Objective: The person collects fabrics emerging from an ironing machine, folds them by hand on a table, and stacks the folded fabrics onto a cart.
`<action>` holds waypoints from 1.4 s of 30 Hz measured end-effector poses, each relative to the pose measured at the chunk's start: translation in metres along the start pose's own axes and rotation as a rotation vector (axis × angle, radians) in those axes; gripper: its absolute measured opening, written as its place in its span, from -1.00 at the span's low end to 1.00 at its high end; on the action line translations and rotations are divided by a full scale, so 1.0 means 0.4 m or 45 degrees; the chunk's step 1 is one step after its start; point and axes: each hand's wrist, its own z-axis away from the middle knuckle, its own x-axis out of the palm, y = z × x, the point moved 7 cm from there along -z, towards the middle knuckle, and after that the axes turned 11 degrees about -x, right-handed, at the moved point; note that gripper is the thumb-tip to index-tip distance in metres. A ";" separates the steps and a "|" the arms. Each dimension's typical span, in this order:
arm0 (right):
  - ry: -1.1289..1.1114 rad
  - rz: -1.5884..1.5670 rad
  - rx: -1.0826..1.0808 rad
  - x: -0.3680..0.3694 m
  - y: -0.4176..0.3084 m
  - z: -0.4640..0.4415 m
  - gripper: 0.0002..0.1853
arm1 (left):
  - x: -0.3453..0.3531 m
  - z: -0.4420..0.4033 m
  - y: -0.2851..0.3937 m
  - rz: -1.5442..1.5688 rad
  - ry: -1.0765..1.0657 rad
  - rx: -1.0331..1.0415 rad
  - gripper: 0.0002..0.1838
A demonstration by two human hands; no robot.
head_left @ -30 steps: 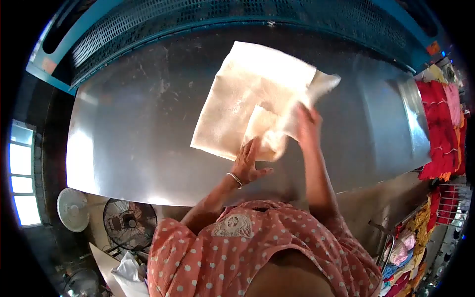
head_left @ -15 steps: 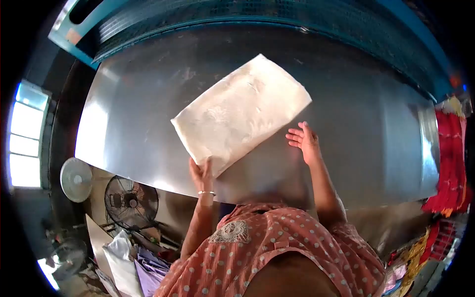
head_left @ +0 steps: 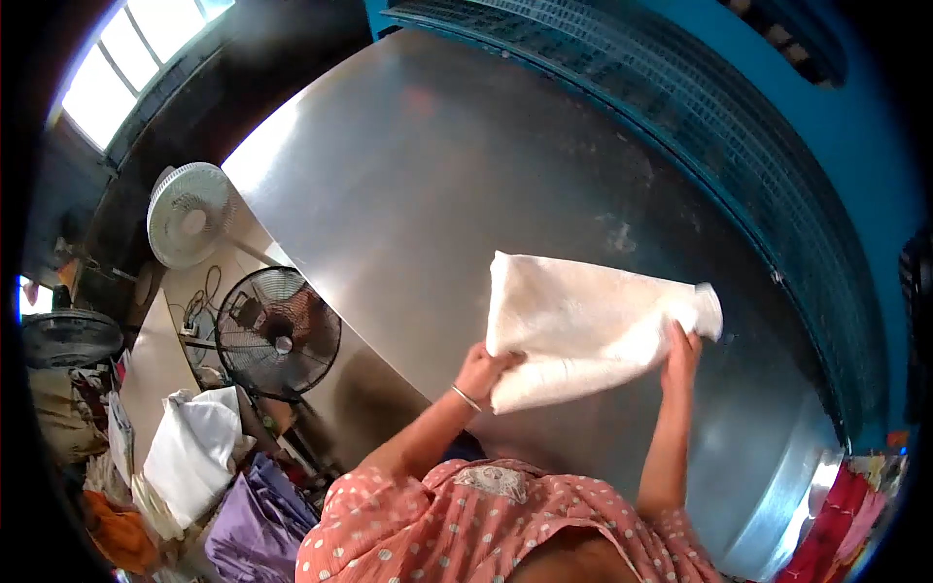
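Over the shiny grey metal surface, the left hand and right hand clasp a folded cream cloth between their fingers; uneven pulling could skew its layers.

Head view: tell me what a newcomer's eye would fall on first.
Probably the pale folded cloth, bright against the shiny metal table, with the left hand gripping its near left corner and the right hand its right end. Next, perhaps, the blue machine curving along the table's far right edge, and the black fan and white fan beyond its left edge.
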 end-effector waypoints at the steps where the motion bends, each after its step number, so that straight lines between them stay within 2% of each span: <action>1: -0.186 -0.107 -0.048 0.152 -0.030 -0.027 -0.66 | -0.068 -0.004 0.079 -0.044 0.077 0.095 -0.79; 2: -0.368 -0.220 -0.102 0.297 -0.059 -0.040 -0.66 | -0.140 -0.002 0.152 -0.095 0.150 0.195 -0.79; 4: -0.492 -0.269 -0.133 0.548 -0.129 -0.050 -0.68 | -0.227 0.066 0.334 0.041 0.158 0.428 -0.80; 6: -0.620 -0.379 -0.209 0.781 -0.222 -0.040 -0.65 | -0.384 0.089 0.479 -0.169 0.383 0.667 -0.77; 7: -0.709 -0.413 -0.259 0.873 -0.250 -0.037 -0.66 | -0.443 0.101 0.534 0.025 0.291 0.847 -0.77; 8: -0.762 -0.358 -0.300 0.949 -0.278 -0.031 -0.66 | -0.475 0.134 0.605 -0.022 0.350 0.937 -0.78; 9: -0.803 -0.428 -0.319 1.019 -0.258 -0.046 -0.69 | -0.536 0.124 0.660 -0.006 0.404 1.022 -0.79; 10: -0.866 -0.478 -0.344 1.093 -0.250 -0.051 -0.69 | -0.616 0.111 0.707 -0.105 0.545 0.997 -0.79; 11: -0.941 -0.458 -0.262 1.146 -0.243 -0.049 -0.68 | -0.646 0.102 0.761 -0.025 0.464 1.100 -0.81; 12: -1.017 -0.437 -0.175 1.189 -0.234 -0.046 -0.67 | -0.672 0.100 0.817 -0.051 0.500 1.127 -0.82; 13: -1.027 -0.397 -0.143 1.215 -0.222 -0.034 -0.65 | -0.746 0.071 0.866 -0.199 0.540 1.128 -0.79; 14: -1.037 -0.358 -0.107 1.212 -0.206 -0.020 -0.62 | -0.886 -0.010 0.905 -0.280 0.479 1.258 -0.75; 15: -1.048 -0.237 -0.123 1.182 -0.181 -0.010 -0.61 | -0.947 -0.044 0.945 -0.358 0.460 1.182 -0.74; 16: -1.061 -0.116 -0.134 1.146 -0.140 0.009 -0.60 | -1.039 -0.088 0.972 -0.543 0.640 1.107 -0.63; 17: -0.990 0.072 -0.432 1.085 -0.053 -0.009 -0.60 | -1.026 -0.070 0.975 -0.942 1.033 1.037 -0.46; 18: -0.909 0.263 -0.725 1.009 0.019 -0.011 -0.60 | -0.999 -0.038 0.966 -1.608 1.785 0.620 -0.34; 19: -0.728 0.492 -0.780 0.896 0.020 0.017 -0.61 | -0.980 -0.038 0.938 -1.718 1.932 0.804 -0.35; 20: -0.543 0.765 -1.126 0.772 0.058 0.033 -0.64 | -0.957 -0.038 0.905 -1.817 2.076 1.002 -0.36; 21: -0.403 0.950 -1.060 0.622 0.139 0.039 -0.63 | -0.874 -0.041 0.865 -1.871 1.911 1.107 -0.39; 22: -0.374 1.179 -0.984 0.476 0.144 0.062 -0.61 | -0.772 -0.034 0.806 -1.920 1.740 1.205 -0.40; 23: -0.250 1.384 -0.959 0.342 0.128 0.096 -0.62 | -0.752 -0.089 0.716 -2.009 1.469 1.239 -0.43; 24: -0.211 1.516 -0.816 0.215 0.103 0.129 -0.65 | -0.717 -0.147 0.630 -2.086 1.196 1.263 -0.46; 25: -0.095 1.541 -0.811 0.093 0.107 0.166 -0.67 | -0.605 -0.120 0.572 -2.085 1.161 1.253 -0.50; 27: 0.062 1.747 -0.302 -0.149 0.121 0.222 -0.68 | -0.402 -0.079 0.440 -2.034 1.033 1.294 -0.54; 30: 0.468 1.882 -0.162 -0.371 0.136 0.320 -0.68 | -0.181 -0.090 0.263 -1.964 0.631 1.298 -0.55; 31: 0.387 1.929 -0.234 -0.386 0.139 0.335 -0.67 | -0.110 -0.103 0.195 -1.973 0.486 1.342 -0.55; 34: 0.486 1.933 -0.362 -0.373 0.129 0.344 -0.69 | 0.122 -0.092 0.007 -1.990 -0.036 1.441 -0.60; 37: 0.501 1.739 -0.406 -0.374 0.091 0.339 -0.71 | 0.299 -0.075 -0.183 -2.075 -0.438 1.483 -0.63; 40: 0.272 1.500 -0.579 -0.434 0.068 0.350 -0.71 | 0.426 -0.076 -0.311 -2.133 -0.465 1.463 -0.65; 42: 0.162 1.253 -0.604 -0.504 0.072 0.369 -0.72 | 0.495 -0.087 -0.354 -2.105 -0.278 1.511 -0.66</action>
